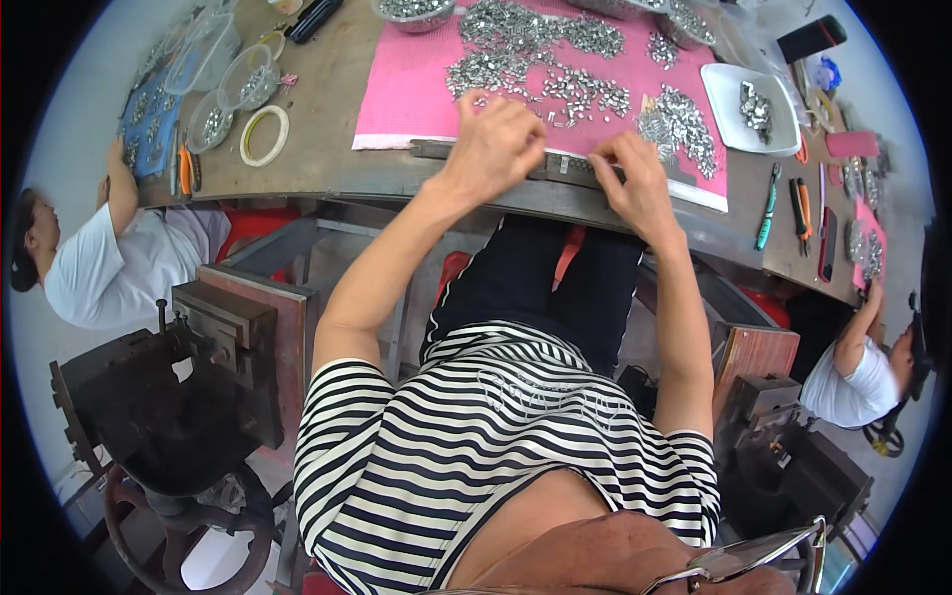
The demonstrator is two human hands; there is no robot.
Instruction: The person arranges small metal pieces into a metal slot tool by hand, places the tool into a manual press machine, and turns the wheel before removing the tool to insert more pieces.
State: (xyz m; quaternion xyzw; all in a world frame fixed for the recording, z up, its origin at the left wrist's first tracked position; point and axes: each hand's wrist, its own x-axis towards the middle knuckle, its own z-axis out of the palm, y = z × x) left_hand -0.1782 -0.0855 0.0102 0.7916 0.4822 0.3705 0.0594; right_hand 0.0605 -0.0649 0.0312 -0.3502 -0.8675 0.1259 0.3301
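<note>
Metal bar (577, 171): along the pink mat's (407, 104) near edge; apparently partly filled.
Loose metal parts (686, 124): many on mat, apparently left to handle.
Left hand (499, 144), right hand (632, 178): at mat's near edge, fingers bent narrow; contents cannot be told.

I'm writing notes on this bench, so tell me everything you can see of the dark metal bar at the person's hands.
The dark metal bar is long and narrow, grey and dull, and looks like steel. It lies lengthwise near the front edge of the table, by the pink mat's front border. Its left end shows beyond the left hand. Between that and the right hand, small silver pieces sit on or in it. Finger contact is unclear.
</note>
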